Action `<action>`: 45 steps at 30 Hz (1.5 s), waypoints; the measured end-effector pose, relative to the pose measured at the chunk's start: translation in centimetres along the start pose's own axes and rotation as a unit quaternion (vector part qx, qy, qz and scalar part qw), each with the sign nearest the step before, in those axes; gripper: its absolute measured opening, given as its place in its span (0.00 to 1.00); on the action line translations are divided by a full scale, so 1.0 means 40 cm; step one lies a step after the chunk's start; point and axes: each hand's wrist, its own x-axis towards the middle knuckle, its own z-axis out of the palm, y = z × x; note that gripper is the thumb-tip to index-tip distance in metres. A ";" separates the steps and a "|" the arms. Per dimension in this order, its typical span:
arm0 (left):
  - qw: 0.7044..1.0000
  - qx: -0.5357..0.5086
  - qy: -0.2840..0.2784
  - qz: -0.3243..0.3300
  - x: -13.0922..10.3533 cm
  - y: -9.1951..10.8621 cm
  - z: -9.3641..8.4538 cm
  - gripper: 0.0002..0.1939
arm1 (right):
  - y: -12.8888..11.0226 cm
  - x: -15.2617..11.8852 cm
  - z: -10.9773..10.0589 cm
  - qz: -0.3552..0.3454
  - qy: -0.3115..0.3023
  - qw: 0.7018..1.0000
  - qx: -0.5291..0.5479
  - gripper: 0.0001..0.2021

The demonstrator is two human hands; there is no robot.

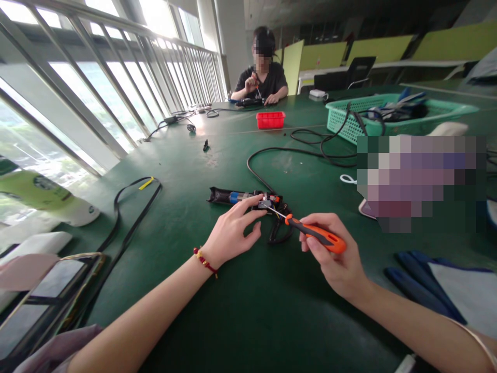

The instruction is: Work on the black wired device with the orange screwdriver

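An opened black tool (221, 196) with a blue cylinder and coloured wires inside lies on the green table (248, 311). My left hand (235, 230) rests at its right part, with fingertips on the exposed components and the fingers apart. In my right hand (336, 254) is an orange and black screwdriver (316, 234). Its thin shaft points left and its tip meets the inner parts close to my left fingertips. What exactly the tip touches is too small to tell. A black cable (267, 149) runs from the tool toward the back right.
A red bin (271, 120) stands ahead, and a green basket (404, 122) of tools at the back right. A person (264, 75) sits across the table. Blue and white gloves (446, 285) lie at right. A black strap (134, 223) and a green cup (50, 194) are at left.
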 end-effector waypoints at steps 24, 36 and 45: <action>0.997 0.065 0.026 -0.014 0.000 -0.002 0.002 0.10 | 0.007 -0.001 0.000 0.014 -0.014 1.000 0.011 0.08; 0.970 0.182 0.000 -0.161 -0.001 -0.042 0.025 0.26 | 0.004 -0.004 0.001 0.011 0.042 0.999 -0.007 0.13; 0.965 0.197 -0.005 -0.175 -0.002 -0.027 0.010 0.19 | 0.007 0.000 0.002 -0.029 0.085 0.996 0.027 0.15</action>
